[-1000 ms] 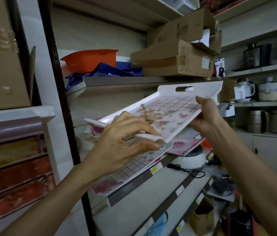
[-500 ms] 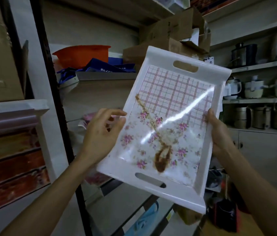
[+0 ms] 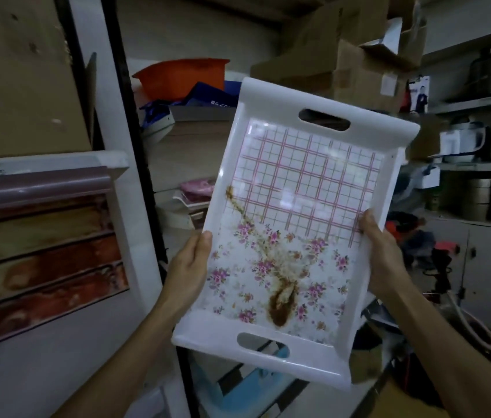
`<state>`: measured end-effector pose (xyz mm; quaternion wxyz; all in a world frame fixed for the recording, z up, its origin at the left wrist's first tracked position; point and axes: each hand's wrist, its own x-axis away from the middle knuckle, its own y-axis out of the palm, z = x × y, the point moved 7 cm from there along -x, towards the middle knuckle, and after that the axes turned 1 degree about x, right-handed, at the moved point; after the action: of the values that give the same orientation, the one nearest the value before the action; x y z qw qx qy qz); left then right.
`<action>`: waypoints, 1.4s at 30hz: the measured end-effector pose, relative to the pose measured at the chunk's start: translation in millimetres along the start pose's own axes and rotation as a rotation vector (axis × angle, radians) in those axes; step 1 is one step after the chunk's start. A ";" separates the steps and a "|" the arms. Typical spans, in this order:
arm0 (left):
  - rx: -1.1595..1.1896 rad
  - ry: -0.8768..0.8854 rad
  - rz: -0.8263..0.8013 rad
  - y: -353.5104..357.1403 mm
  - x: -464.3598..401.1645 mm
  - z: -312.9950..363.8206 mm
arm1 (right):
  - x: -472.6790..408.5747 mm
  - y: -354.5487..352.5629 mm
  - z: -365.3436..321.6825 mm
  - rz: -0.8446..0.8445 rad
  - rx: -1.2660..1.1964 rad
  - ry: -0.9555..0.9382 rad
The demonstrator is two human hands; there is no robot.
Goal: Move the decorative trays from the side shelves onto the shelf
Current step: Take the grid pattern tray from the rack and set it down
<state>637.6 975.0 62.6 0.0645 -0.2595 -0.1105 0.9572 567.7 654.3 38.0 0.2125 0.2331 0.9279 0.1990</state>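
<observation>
I hold a white decorative tray (image 3: 295, 206) upright and tilted in front of me, its inner face toward the camera. It has a pink grid, pink flowers, a brown stain and two handle slots. My left hand (image 3: 190, 263) grips its left rim with the thumb on the front. My right hand (image 3: 381, 251) grips the right rim the same way. More pink-patterned trays (image 3: 191, 196) lie on the shelf behind, partly hidden by the held tray.
A dark shelf upright (image 3: 135, 146) stands left of the tray. An orange tub (image 3: 182, 75) and cardboard boxes (image 3: 359, 64) sit on the upper shelf. Pots and kettles (image 3: 479, 140) fill the shelves at right. A brick-patterned panel (image 3: 42, 251) is at left.
The tray was lifted off the stack on the shelf and swung upright, facing me. Both hands shifted to its side rims and it has come closer to the camera.
</observation>
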 end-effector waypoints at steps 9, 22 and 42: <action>-0.011 -0.063 0.198 -45.3 61.6 -49.5 | 21.2 44.2 80.3 -0.166 -0.011 0.165; -0.092 -0.225 0.378 -130.0 143.0 -111.1 | 77.1 122.4 168.6 -0.374 -0.024 0.362; -0.169 -0.353 0.437 -342.4 211.8 -136.4 | 169.2 330.4 246.2 -0.588 0.114 0.508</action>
<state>548.5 1368.8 -70.4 -0.1853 -0.1110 -0.1409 0.9662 667.1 1076.7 -62.8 0.0107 -0.0880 0.9876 0.1293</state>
